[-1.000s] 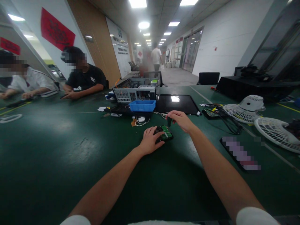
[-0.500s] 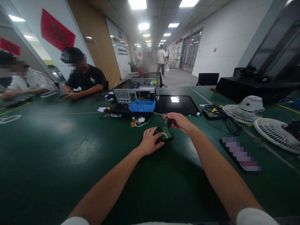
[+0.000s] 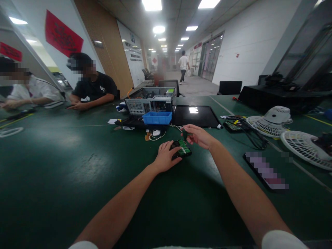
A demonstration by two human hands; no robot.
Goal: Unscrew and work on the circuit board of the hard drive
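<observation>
Fingers (image 3: 176, 149) of the left hand (image 3: 165, 159) lie spread on a black rectangular device with a green circuit board (image 3: 183, 148), well in from the near edge of the green surface (image 3: 103, 193); the right hand (image 3: 200, 136) pinches a short dark tool (image 3: 184, 134) at its far edge. Beyond sit a blue plastic tray (image 3: 157, 118) and, toward the surface's far edge, an open grey metal computer case (image 3: 137, 106).

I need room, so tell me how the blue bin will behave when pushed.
The blue bin looks stiff, its walls straight. Thin, plastic-looking sides suggest little weight. Low and broad, it should slide rather than tip, though the computer case behind may block it.
</observation>
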